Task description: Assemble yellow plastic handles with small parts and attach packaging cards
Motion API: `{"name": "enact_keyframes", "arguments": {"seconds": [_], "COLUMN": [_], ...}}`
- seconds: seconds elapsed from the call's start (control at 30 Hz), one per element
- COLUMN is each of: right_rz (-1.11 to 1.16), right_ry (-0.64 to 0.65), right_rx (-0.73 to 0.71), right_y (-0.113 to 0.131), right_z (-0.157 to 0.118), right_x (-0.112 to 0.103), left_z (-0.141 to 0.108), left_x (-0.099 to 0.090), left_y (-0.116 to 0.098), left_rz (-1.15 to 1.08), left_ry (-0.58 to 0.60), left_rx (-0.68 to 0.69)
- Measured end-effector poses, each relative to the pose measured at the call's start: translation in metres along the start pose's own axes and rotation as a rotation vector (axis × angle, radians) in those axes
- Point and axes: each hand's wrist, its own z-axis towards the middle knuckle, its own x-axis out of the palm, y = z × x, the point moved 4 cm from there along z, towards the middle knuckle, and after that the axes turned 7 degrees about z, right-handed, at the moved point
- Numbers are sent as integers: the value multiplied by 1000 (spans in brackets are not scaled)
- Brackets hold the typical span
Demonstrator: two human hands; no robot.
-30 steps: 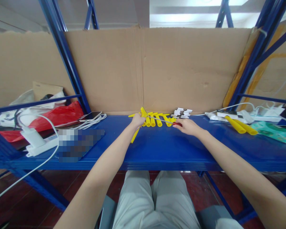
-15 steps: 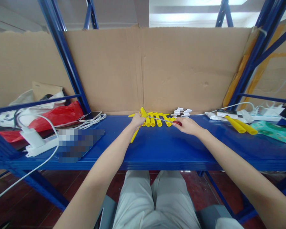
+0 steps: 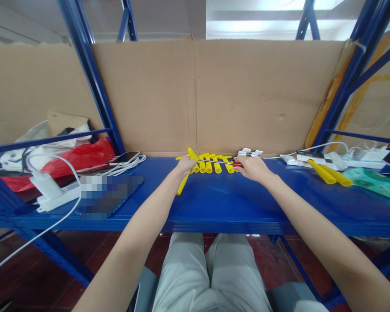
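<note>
My left hand (image 3: 186,164) is closed around a yellow tube (image 3: 182,185), whose upper end shows above the fingers and whose lower end slants down toward the shelf. In my right hand (image 3: 250,167) is a screwdriver (image 3: 237,164) with a red handle, held roughly level. Its thin metal shaft points left and reaches the yellow piece at my left hand; the exact contact of the tip is too small to tell. Several yellow tubes (image 3: 217,167) lie in a row on the blue shelf between and behind my hands. Small white-and-black pieces (image 3: 249,152) lie just behind my right hand.
On the blue shelf (image 3: 221,203), two yellow tubes (image 3: 325,174), a green packet (image 3: 373,182) and white chargers stand at the right. At the left are a red bag (image 3: 74,158), a white power strip (image 3: 56,197), cables and a blurred flat item. Cardboard (image 3: 240,95) closes the back.
The screwdriver lies more level, and my right hand has moved slightly left and up. The top of the held yellow tube has shifted slightly left. My left hand keeps its hold.
</note>
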Motion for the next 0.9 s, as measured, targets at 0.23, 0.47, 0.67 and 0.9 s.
{"name": "enact_keyframes", "arguments": {"seconds": [0.23,0.47,0.67,0.9], "right_rz": [51,166,277,244], "right_ry": [33,49,50,-3], "right_rx": [97,88,140,140], "right_y": [-14,-21,-31,-36], "right_z": [-13,-15,-12,-10], "right_x": [11,18,30,34], "left_z": [-7,-12,-10,-6], "left_x": [6,7,13,15], "left_y": [-5,-7,-6,-5], "left_rz": [77,25,-13,57], "left_ry": [82,168,299,183], "left_rx": [61,119,143,150]}}
